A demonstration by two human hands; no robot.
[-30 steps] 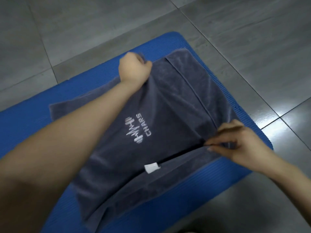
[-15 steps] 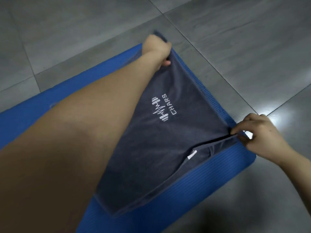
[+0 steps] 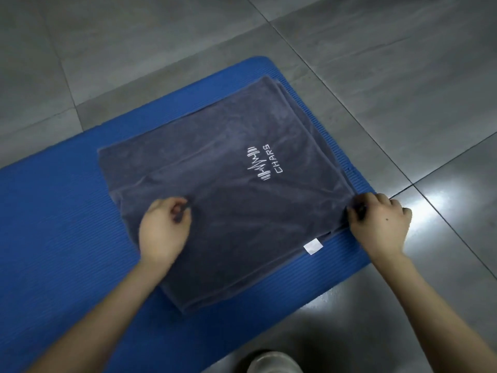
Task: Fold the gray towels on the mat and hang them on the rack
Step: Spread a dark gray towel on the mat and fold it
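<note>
Counted on the floor (image 3: 376, 76) of gray tiles: 1 blue mat (image 3: 53, 238), ribbed, laid slantwise, right end in view with 2 rounded corners, left end cut off by the picture edge.

On the mat: 1 gray towel (image 3: 228, 211), folded, flat, occupying the mat's right end. Towel's far corner near the mat's far right corner; right edge just inside the mat's right end edge. At least 2 layers visible, upper layer set slightly back from a lower one along the near right side. 1 white logo (image 3: 262, 164) on the upper face, toward the right edge: jagged line mark plus the word CHARS. 1 white label (image 3: 312, 246) sticking out from the near right side onto the mat.

Hands: 2, both bare, both at the towel.

Left hand (image 3: 162, 232): on the towel's left half, knuckles up, fingers curled toward the thumb with a narrow gap. Blurred; cannot tell whether cloth is pinched.

Right hand (image 3: 380, 224): at the towel's right corner, by the mat's right end edge. Fingers curled down over the corner, cloth gripped between thumb and fingers.

Bottom edge of view: 1 rounded gray shape (image 3: 271, 363), partly cut off, not identifiable. 1 bright glare patch (image 3: 430, 208) on the tile just right of the right hand.
</note>
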